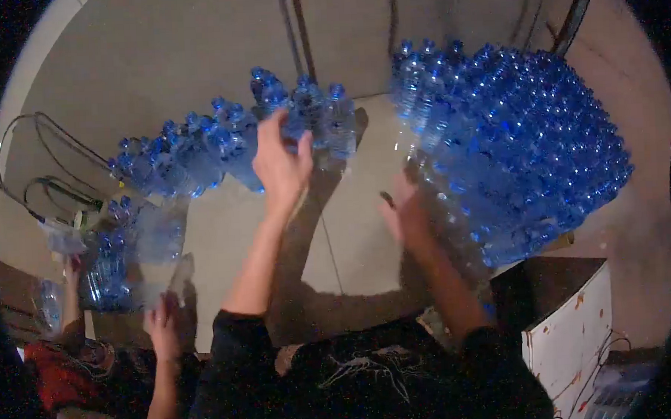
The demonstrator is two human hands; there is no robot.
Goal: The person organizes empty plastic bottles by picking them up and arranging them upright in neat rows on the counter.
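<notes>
My left hand reaches to the cluster of clear plastic bottles with blue caps at the table's far side. Its thumb stands apart from the fingers, and its fingertips are near or touching one bottle; I cannot tell which. My right hand is beside the left edge of a large, tightly packed group of the same bottles. Thumb and fingers are apart there, somewhat blurred, and nothing shows between them. A ragged row of upright bottles runs left from my left hand.
At the left, a co-worker's hand is beside more bottles, and their other hand holds a pale item. Thin metal bars rise behind the pale tabletop. A white panel stands at lower right.
</notes>
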